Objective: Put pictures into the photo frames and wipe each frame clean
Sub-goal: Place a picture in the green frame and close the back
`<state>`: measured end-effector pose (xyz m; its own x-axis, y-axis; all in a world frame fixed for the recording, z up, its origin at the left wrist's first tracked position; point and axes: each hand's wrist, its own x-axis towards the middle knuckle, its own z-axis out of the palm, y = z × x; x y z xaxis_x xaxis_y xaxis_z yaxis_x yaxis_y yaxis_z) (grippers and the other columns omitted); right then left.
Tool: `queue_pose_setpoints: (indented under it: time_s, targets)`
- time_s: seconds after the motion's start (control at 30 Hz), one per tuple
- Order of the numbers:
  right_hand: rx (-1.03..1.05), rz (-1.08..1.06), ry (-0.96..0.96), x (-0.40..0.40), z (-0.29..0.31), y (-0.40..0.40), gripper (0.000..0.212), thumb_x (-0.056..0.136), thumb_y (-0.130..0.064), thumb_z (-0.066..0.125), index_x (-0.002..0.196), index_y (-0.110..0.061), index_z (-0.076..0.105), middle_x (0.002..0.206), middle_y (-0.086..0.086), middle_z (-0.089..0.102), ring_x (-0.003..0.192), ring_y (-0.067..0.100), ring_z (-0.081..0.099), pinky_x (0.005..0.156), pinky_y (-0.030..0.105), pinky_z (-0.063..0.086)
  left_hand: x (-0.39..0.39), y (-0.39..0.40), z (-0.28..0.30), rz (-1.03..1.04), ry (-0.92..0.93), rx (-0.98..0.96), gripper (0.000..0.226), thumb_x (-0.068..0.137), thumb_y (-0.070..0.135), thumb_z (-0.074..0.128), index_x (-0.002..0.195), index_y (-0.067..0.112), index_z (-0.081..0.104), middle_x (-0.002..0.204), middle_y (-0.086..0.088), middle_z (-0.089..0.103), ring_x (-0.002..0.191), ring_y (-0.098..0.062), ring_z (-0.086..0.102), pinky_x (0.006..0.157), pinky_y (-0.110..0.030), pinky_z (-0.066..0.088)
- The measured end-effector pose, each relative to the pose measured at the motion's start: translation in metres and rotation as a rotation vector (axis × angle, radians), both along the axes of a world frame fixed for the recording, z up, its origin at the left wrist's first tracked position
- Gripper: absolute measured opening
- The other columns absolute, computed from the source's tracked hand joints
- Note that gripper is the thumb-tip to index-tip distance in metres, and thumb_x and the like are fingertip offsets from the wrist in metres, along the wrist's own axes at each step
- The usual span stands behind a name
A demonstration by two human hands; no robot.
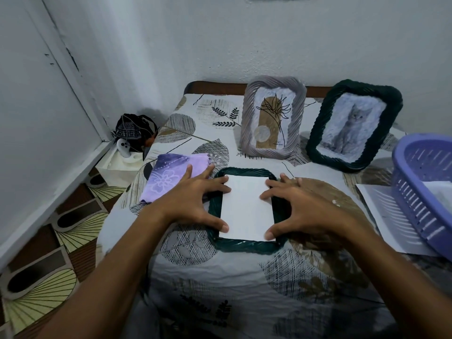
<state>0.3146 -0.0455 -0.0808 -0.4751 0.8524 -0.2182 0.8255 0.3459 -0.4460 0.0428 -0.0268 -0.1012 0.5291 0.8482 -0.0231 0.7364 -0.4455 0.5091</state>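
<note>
A dark green photo frame (244, 247) lies face down on the table's leaf-patterned cloth. A white picture (247, 209), blank side up, rests in its opening. My left hand (193, 204) touches the picture's left edge with spread fingertips and thumb. My right hand (303, 206) does the same on the right edge. A folded purple cloth (168, 177) lies just left of the frame, under my left fingers' far side. Two frames stand upright behind: a grey one (272, 118) with a plant drawing and a dark green one (354, 126) with a cat picture.
A purple plastic basket (425, 182) sits at the right edge on top of white paper sheets (381, 216). The table (220, 277) stands against the wall. On the floor at the left are a black bag (134, 130) and a white box (119, 165).
</note>
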Motion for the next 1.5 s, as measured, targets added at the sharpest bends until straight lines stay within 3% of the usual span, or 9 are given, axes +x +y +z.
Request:
queue_pose_setpoints:
  time_s: [0.23, 0.4, 0.5, 0.73, 0.93, 1.1, 1.33, 1.43, 1.5]
  targets:
    - [-0.019, 0.007, -0.013, 0.002, -0.004, 0.005, 0.089, 0.054, -0.071, 0.075, 0.132, -0.043, 0.043, 0.16, -0.016, 0.006, 0.146, 0.008, -0.012, 0.12, 0.047, -0.005, 0.001, 0.002, 0.004, -0.039, 0.062, 0.031, 0.102, 0.043, 0.08, 0.063, 0.132, 0.033, 0.05, 0.155, 0.015, 0.026, 0.142, 0.005, -0.009, 0.111, -0.033, -0.022]
    - [-0.002, 0.034, -0.065, 0.003, -0.006, 0.009, 0.106, 0.053, -0.077, 0.07, 0.144, -0.042, 0.031, 0.159, -0.017, 0.005, 0.146, 0.007, -0.013, 0.119, 0.046, -0.009, 0.0, 0.004, 0.009, -0.089, 0.171, 0.079, 0.103, 0.046, 0.085, 0.057, 0.134, 0.033, 0.046, 0.156, 0.013, 0.025, 0.142, 0.004, -0.009, 0.114, -0.037, -0.021]
    - [0.008, 0.051, -0.077, 0.001, -0.003, 0.01, 0.104, 0.056, -0.074, 0.072, 0.145, -0.039, 0.031, 0.16, -0.015, 0.006, 0.145, 0.006, -0.012, 0.117, 0.04, -0.014, -0.001, 0.006, 0.011, -0.12, 0.232, 0.117, 0.111, 0.044, 0.09, 0.054, 0.137, 0.031, 0.043, 0.156, 0.011, 0.025, 0.142, 0.003, -0.008, 0.114, -0.037, -0.02]
    - [0.019, 0.06, -0.118, -0.004, 0.004, 0.011, 0.095, 0.059, -0.069, 0.074, 0.14, -0.039, 0.036, 0.161, -0.01, 0.007, 0.147, 0.012, -0.01, 0.118, 0.042, -0.012, 0.0, 0.007, 0.015, -0.146, 0.348, 0.145, 0.115, 0.049, 0.092, 0.045, 0.144, 0.027, 0.038, 0.158, 0.009, 0.021, 0.146, -0.006, -0.006, 0.117, -0.043, -0.012]
    - [0.027, 0.063, -0.129, -0.003, 0.002, 0.01, 0.089, 0.057, -0.073, 0.072, 0.133, -0.042, 0.039, 0.161, -0.011, 0.007, 0.147, 0.013, -0.007, 0.118, 0.041, -0.009, 0.002, 0.011, 0.017, -0.171, 0.394, 0.136, 0.122, 0.049, 0.091, 0.047, 0.147, 0.021, 0.032, 0.158, 0.007, 0.021, 0.147, -0.01, -0.005, 0.118, -0.042, -0.007]
    - [0.019, 0.06, -0.147, -0.001, 0.002, 0.009, 0.104, 0.058, -0.073, 0.071, 0.147, -0.038, 0.027, 0.161, -0.011, 0.005, 0.147, 0.012, -0.009, 0.118, 0.043, -0.01, 0.001, 0.014, 0.016, -0.171, 0.391, 0.101, 0.121, 0.05, 0.09, 0.047, 0.149, 0.022, 0.03, 0.159, 0.009, 0.017, 0.146, -0.008, -0.008, 0.118, -0.042, -0.008]
    - [0.034, 0.065, -0.148, 0.0, 0.001, 0.011, 0.104, 0.059, -0.075, 0.069, 0.147, -0.038, 0.028, 0.161, -0.011, 0.004, 0.147, 0.013, -0.01, 0.118, 0.048, -0.011, 0.001, 0.014, 0.016, -0.175, 0.383, 0.078, 0.12, 0.05, 0.09, 0.046, 0.149, 0.023, 0.03, 0.158, 0.012, 0.014, 0.146, -0.007, -0.008, 0.118, -0.043, -0.007]
    - [0.046, 0.047, -0.098, 0.002, 0.006, 0.012, 0.094, 0.062, -0.073, 0.068, 0.144, -0.038, 0.036, 0.159, -0.012, 0.01, 0.148, 0.013, -0.003, 0.119, 0.048, -0.007, -0.002, 0.015, 0.022, -0.176, 0.245, 0.118, 0.095, 0.065, 0.081, 0.046, 0.141, 0.025, 0.044, 0.152, 0.011, 0.029, 0.146, -0.008, 0.008, 0.118, -0.04, 0.004]
    - [0.106, -0.041, 0.045, 0.006, 0.011, 0.017, 0.073, 0.072, -0.06, 0.07, 0.136, -0.032, 0.05, 0.155, -0.009, 0.028, 0.145, 0.016, 0.02, 0.117, 0.041, 0.014, -0.003, 0.018, 0.027, -0.13, 0.083, 0.235, 0.066, 0.081, 0.065, 0.048, 0.128, 0.021, 0.06, 0.136, 0.001, 0.055, 0.133, -0.012, 0.042, 0.11, -0.036, 0.033]
